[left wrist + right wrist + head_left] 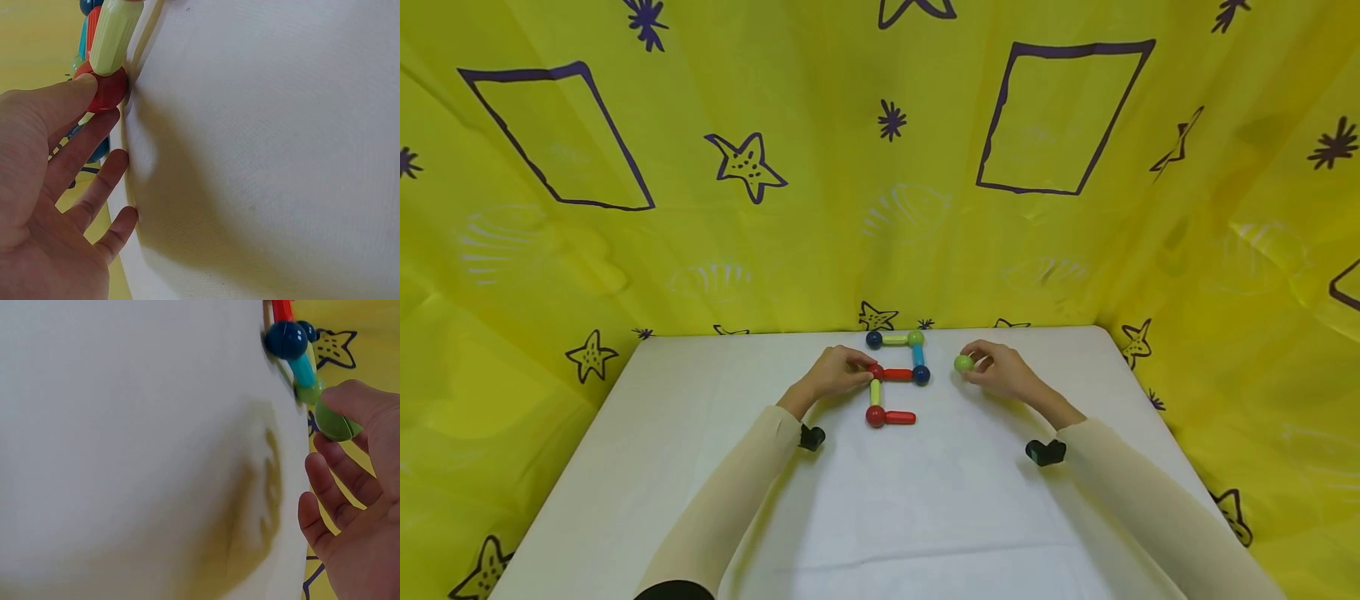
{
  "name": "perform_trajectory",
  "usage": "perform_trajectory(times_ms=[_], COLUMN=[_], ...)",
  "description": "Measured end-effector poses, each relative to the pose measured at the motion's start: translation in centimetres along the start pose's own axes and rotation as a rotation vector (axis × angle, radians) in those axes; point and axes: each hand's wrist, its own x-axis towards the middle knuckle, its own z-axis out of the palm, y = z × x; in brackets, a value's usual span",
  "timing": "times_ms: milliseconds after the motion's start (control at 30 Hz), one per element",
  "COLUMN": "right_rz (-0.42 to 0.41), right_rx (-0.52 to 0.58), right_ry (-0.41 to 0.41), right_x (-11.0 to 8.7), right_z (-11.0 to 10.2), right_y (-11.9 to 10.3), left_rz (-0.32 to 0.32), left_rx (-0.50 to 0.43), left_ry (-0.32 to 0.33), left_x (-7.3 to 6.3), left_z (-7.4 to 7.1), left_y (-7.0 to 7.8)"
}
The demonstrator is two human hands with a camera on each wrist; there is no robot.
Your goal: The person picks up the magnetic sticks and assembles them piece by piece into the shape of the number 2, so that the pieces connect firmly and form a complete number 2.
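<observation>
On the white table lies a chain of balls and rods. My left hand (837, 372) pinches its middle red ball (109, 90) between thumb and index finger, the other fingers spread. A red rod (897, 375) runs right from that ball to a dark blue ball (921, 375). From there a blue rod (918, 355) leads up to a green ball (915, 337). A pale yellow-green rod (116, 36) joins the pinched ball to a lower red ball (876, 416). To the right of the chain, my right hand (1002, 372) pinches a loose green ball (334, 420) with thumb and index finger.
At the chain's far end, a pale rod (895, 340) ends in another dark blue ball (874, 340). A second red rod (901, 417) sticks out at the near end. Behind the table (880, 508) hangs a yellow patterned curtain (820, 250), which also borders both sides.
</observation>
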Motion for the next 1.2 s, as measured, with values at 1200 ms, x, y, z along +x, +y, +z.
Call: perform_trajectory(times_ms=[1200], right_rz=[-0.069], right_rx=[0.132], right_ry=[-0.128], right_x=[-3.4], right_z=[5.6], right_y=[-2.8], left_rz=[-0.028], left_rx=[-0.032], left_ry=[-0.014], left_x=[0.0], left_z=[0.1], left_y=[0.0])
